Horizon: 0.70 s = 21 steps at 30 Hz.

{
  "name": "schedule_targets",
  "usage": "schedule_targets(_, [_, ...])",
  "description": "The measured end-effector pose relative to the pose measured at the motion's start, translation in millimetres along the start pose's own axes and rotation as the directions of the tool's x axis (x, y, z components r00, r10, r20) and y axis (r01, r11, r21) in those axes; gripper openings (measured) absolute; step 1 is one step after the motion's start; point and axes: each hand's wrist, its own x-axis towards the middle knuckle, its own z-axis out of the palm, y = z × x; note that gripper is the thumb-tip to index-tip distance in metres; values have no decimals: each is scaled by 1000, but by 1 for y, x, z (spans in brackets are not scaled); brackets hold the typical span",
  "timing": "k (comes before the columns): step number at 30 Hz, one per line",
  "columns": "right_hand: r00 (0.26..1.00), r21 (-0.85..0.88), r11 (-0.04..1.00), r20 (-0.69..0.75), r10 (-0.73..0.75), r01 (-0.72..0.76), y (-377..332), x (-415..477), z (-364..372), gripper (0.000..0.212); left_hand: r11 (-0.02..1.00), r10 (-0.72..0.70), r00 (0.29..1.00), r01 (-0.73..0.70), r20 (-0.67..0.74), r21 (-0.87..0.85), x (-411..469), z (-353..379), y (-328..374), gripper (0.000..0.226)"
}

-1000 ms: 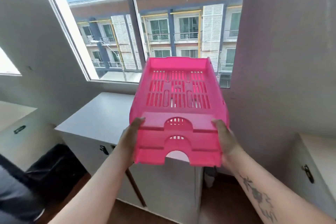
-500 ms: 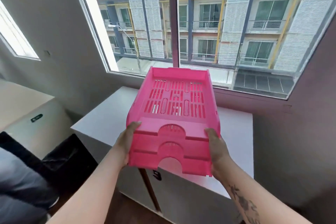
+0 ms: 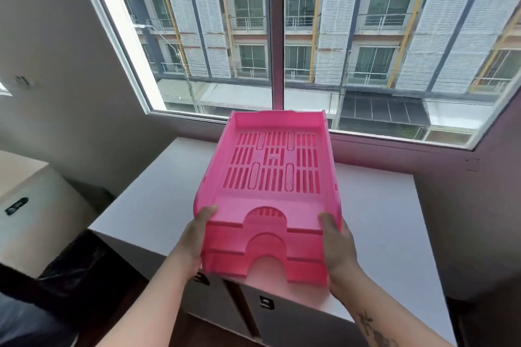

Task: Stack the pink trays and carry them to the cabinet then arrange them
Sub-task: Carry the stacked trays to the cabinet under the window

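Observation:
A nested stack of pink trays with slotted bottoms hangs over the top of the white cabinet, its far end toward the window. My left hand grips the stack's near left corner, thumb on top. Gripping the near right corner is my right hand. Three front lips show one above the other at the near end. Whether the stack touches the cabinet top I cannot tell.
A large window runs behind the cabinet, with a ledge at its foot. A second pale cabinet stands at the left, with a black bag on the floor between the two. A wall closes the right side.
The view has closed in on the white cabinet. The stack has come forward and lower, from in front of the window to above the cabinet top. Both hands keep their grip.

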Motion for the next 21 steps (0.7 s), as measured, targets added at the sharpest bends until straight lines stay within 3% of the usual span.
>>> schedule_targets(4, [999, -61, 998, -32, -4, 2, -8, -7, 6, 29, 986, 108, 984, -124, 142, 108, 4, -7, 14, 63])
schedule_targets(8, [972, -195, 963, -111, -209, 185, -29, -17, 11, 16, 923, 268, 922, -329, 279, 200, 10, -20, 42, 67])
schedule_targets(10, [949, -292, 926, -133, -286, 238, -46, -17, 16, 15, 912, 280, 932, -333, 230, 240, 14, -23, 59, 63])
schedule_targets(13, [939, -443, 871, -153, -309, 214, -65, -11, 26, 21, 872, 303, 934, -352, 189, 339, 17, -18, 81, 26])
schedule_targets(16, [906, -515, 836, -236, -351, 190, -70, -14, 35, 34, 853, 336, 930, -368, 151, 371, 17, -16, 91, 27])
schedule_targets(21, [850, -511, 796, -212, -482, 324, -69, -36, 79, 34, 869, 366, 926, -377, 98, 321, 15, -59, 101, 26])
